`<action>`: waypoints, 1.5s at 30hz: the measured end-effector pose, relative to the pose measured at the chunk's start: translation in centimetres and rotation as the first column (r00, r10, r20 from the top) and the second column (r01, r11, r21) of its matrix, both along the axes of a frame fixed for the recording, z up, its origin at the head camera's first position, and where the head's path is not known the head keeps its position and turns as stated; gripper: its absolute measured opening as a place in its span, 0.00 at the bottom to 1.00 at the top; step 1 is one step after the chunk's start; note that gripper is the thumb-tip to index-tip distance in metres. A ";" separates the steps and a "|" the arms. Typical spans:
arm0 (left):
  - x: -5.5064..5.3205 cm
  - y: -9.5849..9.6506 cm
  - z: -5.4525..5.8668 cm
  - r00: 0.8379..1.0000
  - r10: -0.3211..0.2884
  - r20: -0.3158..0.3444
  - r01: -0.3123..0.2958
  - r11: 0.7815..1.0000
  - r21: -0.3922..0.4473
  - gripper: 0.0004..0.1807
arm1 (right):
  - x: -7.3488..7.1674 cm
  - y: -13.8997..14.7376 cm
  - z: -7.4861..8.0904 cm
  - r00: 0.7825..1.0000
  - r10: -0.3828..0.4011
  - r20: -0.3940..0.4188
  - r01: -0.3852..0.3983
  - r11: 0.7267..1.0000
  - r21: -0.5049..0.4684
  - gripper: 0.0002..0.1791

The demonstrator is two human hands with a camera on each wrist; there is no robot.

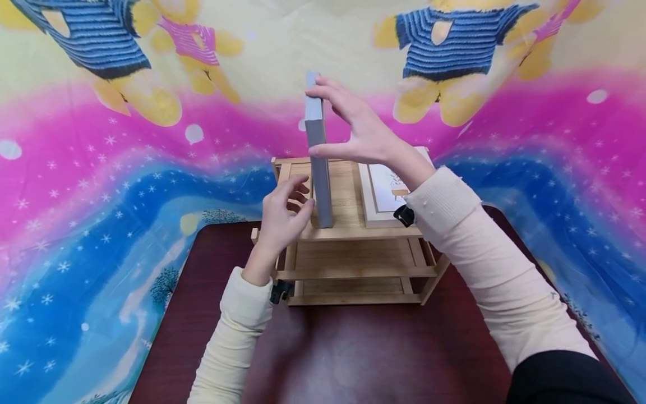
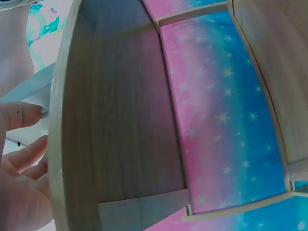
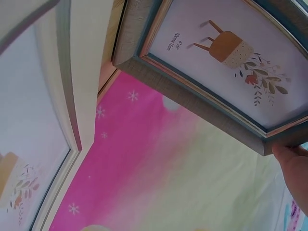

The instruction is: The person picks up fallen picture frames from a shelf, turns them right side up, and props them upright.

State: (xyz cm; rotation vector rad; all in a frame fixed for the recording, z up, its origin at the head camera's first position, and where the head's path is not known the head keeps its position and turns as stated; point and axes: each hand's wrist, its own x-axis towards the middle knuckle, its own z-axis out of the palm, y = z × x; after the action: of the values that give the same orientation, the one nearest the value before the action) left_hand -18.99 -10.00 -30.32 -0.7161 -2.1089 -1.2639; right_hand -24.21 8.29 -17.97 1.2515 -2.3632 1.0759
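Note:
A grey picture frame (image 1: 323, 191) stands upright, edge-on in the head view, on the top shelf of a small wooden rack (image 1: 348, 230). My right hand (image 1: 360, 129) grips its upper part, thumb on the near edge and fingers over the top. In the right wrist view, this picture frame (image 3: 192, 99) shows a print of a plant in a footed pot, and the thumb lies at its corner. My left hand (image 1: 284, 216) is beside its lower left side, fingers loosely bent, thumb tip at the frame. The left wrist view has those fingers (image 2: 29, 154) partly hidden behind a shelf edge.
A white picture frame (image 1: 368, 202) with a similar print sits at the right of the top shelf. Lower shelves (image 1: 353, 255) lie beneath. The rack stands on a dark red table (image 1: 383, 348), with a printed cloth (image 1: 262, 123) hanging behind and around.

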 end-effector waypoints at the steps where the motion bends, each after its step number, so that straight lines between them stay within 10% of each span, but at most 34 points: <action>1: 0.0 -0.2 0.1 1.000 0.010 -0.009 -0.010 1.000 -0.013 0.19 | 0.0 -0.2 0.0 1.000 -0.001 0.001 0.001 1.000 -0.002 0.45; 12: 0.1 -3.3 1.2 0.986 0.141 -0.087 -0.150 0.982 -0.113 0.16 | 0.0 -1.8 0.3 0.999 0.031 0.009 -0.031 0.999 0.008 0.44; 45: -0.5 -4.4 0.3 0.983 0.152 -0.099 -0.168 0.969 -0.181 0.16 | -1.1 -2.9 2.3 0.997 0.045 -0.055 -0.025 0.950 0.310 0.42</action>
State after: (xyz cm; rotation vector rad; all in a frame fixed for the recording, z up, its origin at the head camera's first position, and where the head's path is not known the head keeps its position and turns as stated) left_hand -19.45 -14.43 -30.05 -0.6507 -2.1880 -0.9406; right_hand -25.26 5.38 -15.64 1.4098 -2.5408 0.6794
